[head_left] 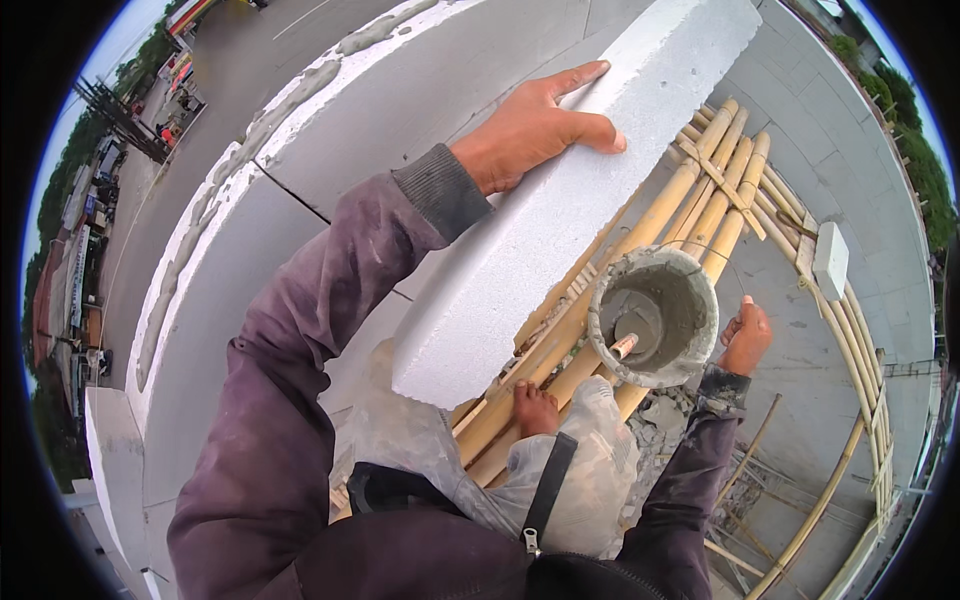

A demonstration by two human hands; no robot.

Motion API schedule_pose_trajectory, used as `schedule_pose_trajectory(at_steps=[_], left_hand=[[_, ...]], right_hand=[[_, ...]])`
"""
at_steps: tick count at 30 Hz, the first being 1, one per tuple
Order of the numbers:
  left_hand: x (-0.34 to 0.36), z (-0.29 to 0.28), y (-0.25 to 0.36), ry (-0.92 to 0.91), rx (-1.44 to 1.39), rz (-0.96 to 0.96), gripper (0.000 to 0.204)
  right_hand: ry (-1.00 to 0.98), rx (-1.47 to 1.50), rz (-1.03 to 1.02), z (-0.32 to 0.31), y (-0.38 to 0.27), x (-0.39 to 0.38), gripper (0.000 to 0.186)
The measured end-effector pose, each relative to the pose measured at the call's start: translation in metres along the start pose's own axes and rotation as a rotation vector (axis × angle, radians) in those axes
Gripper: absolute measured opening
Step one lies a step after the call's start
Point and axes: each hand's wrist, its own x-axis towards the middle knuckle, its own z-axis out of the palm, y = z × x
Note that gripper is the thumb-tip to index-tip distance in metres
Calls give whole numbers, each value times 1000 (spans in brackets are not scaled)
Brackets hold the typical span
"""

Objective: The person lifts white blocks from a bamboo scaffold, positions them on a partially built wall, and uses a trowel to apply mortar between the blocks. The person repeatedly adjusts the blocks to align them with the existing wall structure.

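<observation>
A long white lightweight block [560, 230] lies tilted across the wall top and the bamboo poles. My left hand [535, 130] is pressed on its upper face, fingers over the top and thumb on the side, gripping it. A grey mortar-crusted bucket [690, 335] sits on the bamboo scaffold [715, 200], with a tool handle [624, 346] sticking out of it. My right hand [746, 338] is closed in a fist against the bucket's right side, where a thin wire handle runs up to it. My bare foot [535, 408] rests on the poles.
The white block wall [300, 180] with mortar joints runs along the left. Far below it are a street and rooftops [110, 170]. A small white block piece [830, 260] lies on the curved bamboo rail at right. Grey pavement lies far beneath the scaffold.
</observation>
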Motion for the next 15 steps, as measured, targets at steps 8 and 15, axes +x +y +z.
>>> schedule_pose_trajectory(at_steps=[8,15], left_hand=[[14,-46,200,-168,378,204,87],[-24,-143,304,-29,722,271,68]], right_hand=[[0,-203,-100,-21,36,64,31],[-23,-306,-113,-30,45,73,35]])
